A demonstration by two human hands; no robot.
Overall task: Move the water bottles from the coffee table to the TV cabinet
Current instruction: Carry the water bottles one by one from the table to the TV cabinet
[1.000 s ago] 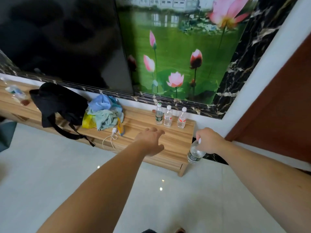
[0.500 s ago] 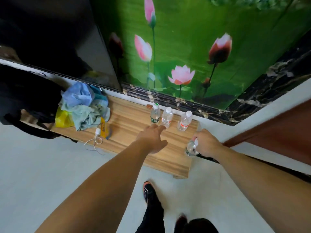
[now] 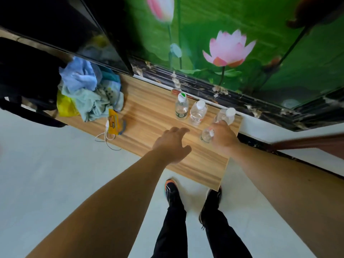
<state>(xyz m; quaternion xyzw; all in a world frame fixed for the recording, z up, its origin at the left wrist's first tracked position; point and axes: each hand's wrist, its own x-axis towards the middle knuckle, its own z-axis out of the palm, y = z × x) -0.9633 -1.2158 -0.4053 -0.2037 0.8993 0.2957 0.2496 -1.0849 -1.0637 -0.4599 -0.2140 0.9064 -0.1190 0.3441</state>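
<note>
Soft, even daylight; no hard shadows. Pale glare on floor tiles (image 3: pixel 55 164). Strong wide-angle bending at edges. Lotus mural (image 3: pixel 229 47) motion-blurred; TV screen (image 3: pixel 55 19) dark, faintly reflective.

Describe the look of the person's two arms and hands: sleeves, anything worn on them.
Both forearms are bare to the picture's edge; no sleeve shows. The left hand and right hand wear no glove, and no watch, ring or band can be seen on either wrist or on the fingers. The right hand is somewhat blurred, so small details there cannot be told.
</note>
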